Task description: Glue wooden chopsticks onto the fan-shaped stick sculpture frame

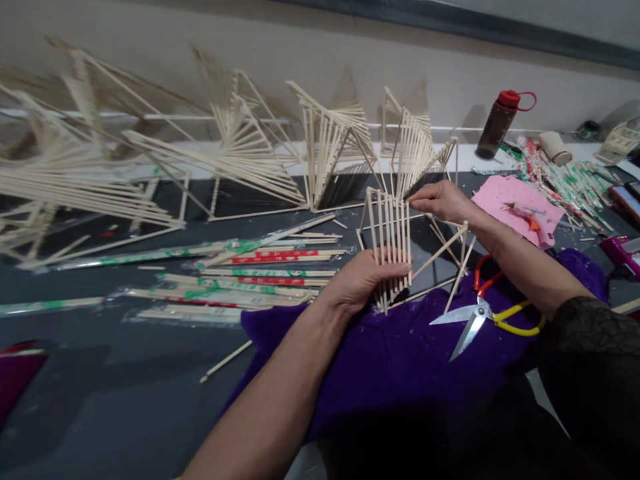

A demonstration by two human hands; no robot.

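Two hands on one stick frame (pixel 409 233), head view; clock read round that frame, which sits mid-view over worktop (pixel 135 373) and purple cloth (pixel 380 373). Left hand (pixel 363 277) at 7 to 8 o'clock: thumb across the slats' lower ends, other fingers behind, gripping. Right hand (pixel 445 200) at 2 o'clock: fingers pinching the frame's top corner; exact stick end hidden, cannot tell.

Risks, all judgement:
- Slats thin, closely spaced. Too hard a squeeze from the left thumb could shift spacing, crack one or pop a joint.
- Right fingers pushing sideways at the corner could twist the top edge out of line, more so if the joint is weak; joint strength cannot be told.
- Side sticks (pixel 445 249), 3 to 4 o'clock, jut toward the right forearm. Forearm dropping could snag or snap them.
- Scissors (pixel 481 311), 4 o'clock, blades spread on the cloth, near those sticks. Cloth pulled = blades dragged into wood or skin.
- Back frame (pixel 415 143), 12 to 1 o'clock, stands close. Lifting or turning the held one could knock it.
- Wrapped sticks (pixel 275 273), 9 o'clock, lie loosely; left elbow sweep could roll them.
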